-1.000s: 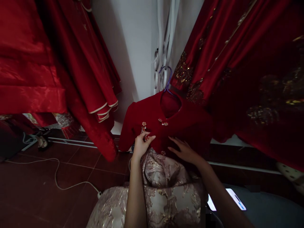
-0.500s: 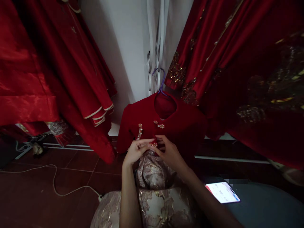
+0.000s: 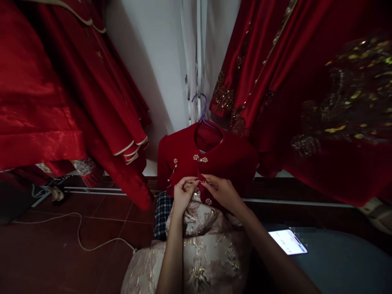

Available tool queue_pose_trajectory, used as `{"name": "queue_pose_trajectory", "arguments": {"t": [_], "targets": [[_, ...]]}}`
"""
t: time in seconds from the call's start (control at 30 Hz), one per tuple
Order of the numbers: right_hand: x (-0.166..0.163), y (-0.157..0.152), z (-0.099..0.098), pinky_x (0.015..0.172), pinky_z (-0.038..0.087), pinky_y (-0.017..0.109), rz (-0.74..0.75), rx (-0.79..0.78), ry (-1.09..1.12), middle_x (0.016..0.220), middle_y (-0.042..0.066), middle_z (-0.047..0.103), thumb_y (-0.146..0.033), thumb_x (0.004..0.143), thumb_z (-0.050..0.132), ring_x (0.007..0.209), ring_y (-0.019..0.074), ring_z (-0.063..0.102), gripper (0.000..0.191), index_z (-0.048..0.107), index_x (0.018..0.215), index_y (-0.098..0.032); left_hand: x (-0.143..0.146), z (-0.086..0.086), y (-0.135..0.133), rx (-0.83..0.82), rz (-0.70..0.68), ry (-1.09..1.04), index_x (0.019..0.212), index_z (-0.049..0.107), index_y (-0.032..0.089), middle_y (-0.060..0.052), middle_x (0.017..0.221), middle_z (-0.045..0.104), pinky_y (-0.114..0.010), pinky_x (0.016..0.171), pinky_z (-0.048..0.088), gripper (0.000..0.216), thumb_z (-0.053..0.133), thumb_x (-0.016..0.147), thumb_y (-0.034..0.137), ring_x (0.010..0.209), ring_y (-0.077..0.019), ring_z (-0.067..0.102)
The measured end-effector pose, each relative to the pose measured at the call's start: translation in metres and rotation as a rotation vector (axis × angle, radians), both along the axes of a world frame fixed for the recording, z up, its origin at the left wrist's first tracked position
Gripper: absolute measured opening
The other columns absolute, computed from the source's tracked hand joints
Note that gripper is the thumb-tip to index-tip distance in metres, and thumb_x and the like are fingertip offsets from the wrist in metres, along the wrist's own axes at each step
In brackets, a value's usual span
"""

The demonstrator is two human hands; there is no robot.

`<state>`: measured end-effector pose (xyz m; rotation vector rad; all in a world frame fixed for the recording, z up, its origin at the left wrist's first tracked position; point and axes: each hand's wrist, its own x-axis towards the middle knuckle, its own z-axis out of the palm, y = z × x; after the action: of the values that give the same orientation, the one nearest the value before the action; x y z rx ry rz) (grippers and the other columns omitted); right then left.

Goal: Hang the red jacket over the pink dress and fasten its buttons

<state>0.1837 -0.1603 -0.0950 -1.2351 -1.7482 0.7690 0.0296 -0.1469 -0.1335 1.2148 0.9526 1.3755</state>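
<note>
A small red velvet jacket (image 3: 232,157) hangs in front of me on a purple hanger (image 3: 199,107), over a pale brocade skirt (image 3: 208,249). It has jewelled clasps (image 3: 200,159) down its front. My left hand (image 3: 183,192) pinches the jacket's front edge by a clasp. My right hand (image 3: 222,191) pinches the same spot from the other side, fingertips almost touching the left ones. Both hands are closed on the fabric.
Long red gowns hang at left (image 3: 61,102) and gold-embroidered ones at right (image 3: 321,102). A lit phone (image 3: 288,241) lies on a grey seat (image 3: 346,261) at lower right. A white cable (image 3: 76,241) trails over the dark red floor tiles. White wall behind.
My right hand moved left from lying flat on the jacket to meet the left hand at the clasp. The view tilted slightly and a checked cloth shows beside the skirt.
</note>
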Motion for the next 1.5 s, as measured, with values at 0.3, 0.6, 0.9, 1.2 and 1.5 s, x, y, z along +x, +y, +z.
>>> {"name": "queue_pose_trajectory", "arguments": {"t": [0.3, 0.6, 0.9, 1.2, 1.5], "targets": [[-0.015, -0.003, 0.014, 0.081, 0.055, 0.035, 0.017, -0.042, 0.128, 0.093, 0.003, 0.07, -0.028, 0.077, 0.057, 0.088, 0.0193, 0.066, 0.024, 0.064, 0.1, -0.023, -0.051, 0.011, 0.031, 0.112, 0.256, 0.224, 0.094, 0.059, 0.017, -0.004, 0.089, 0.061, -0.023, 0.069, 0.045, 0.028, 0.064, 0.071, 0.033, 0.073, -0.0105, 0.055], [-0.037, 0.036, 0.007, 0.076, 0.054, 0.03, -0.068, -0.015, 0.181, 0.088, 0.006, 0.071, -0.029, 0.072, 0.064, 0.083, 0.0184, 0.067, 0.021, 0.065, 0.089, -0.017, -0.049, 0.002, 0.074, 0.211, 0.174, 0.277, 0.09, 0.052, 0.017, -0.004, 0.091, 0.057, -0.025, 0.077, 0.043, 0.026, 0.062, 0.067, 0.017, 0.081, -0.0115, 0.054], [-0.053, 0.075, 0.002, 0.077, 0.053, 0.029, -0.134, 0.025, 0.214, 0.089, 0.008, 0.071, -0.028, 0.072, 0.064, 0.083, 0.0175, 0.067, 0.02, 0.065, 0.088, -0.016, -0.043, 0.005, 0.091, 0.188, 0.091, 0.25, 0.092, 0.057, 0.015, -0.005, 0.091, 0.061, -0.024, 0.077, 0.043, 0.028, 0.06, 0.065, 0.013, 0.083, -0.0118, 0.056], [-0.056, 0.096, -0.002, 0.077, 0.053, 0.029, -0.17, 0.03, 0.2, 0.089, 0.009, 0.07, -0.029, 0.071, 0.063, 0.082, 0.0178, 0.067, 0.02, 0.066, 0.085, -0.015, -0.039, 0.009, 0.105, 0.058, 0.105, 0.13, 0.082, 0.062, 0.013, -0.005, 0.08, 0.065, -0.028, 0.078, 0.046, 0.023, 0.064, 0.058, 0.012, 0.075, -0.0116, 0.06], [-0.054, 0.099, -0.007, 0.072, 0.055, 0.03, -0.162, 0.036, 0.223, 0.085, 0.009, 0.071, -0.034, 0.071, 0.064, 0.076, 0.0183, 0.068, 0.026, 0.067, 0.086, -0.014, -0.038, 0.019, 0.102, -0.01, 0.135, 0.109, 0.071, 0.063, 0.012, -0.004, 0.072, 0.066, -0.027, 0.073, 0.048, 0.018, 0.065, 0.053, 0.011, 0.064, -0.0096, 0.059]]}}
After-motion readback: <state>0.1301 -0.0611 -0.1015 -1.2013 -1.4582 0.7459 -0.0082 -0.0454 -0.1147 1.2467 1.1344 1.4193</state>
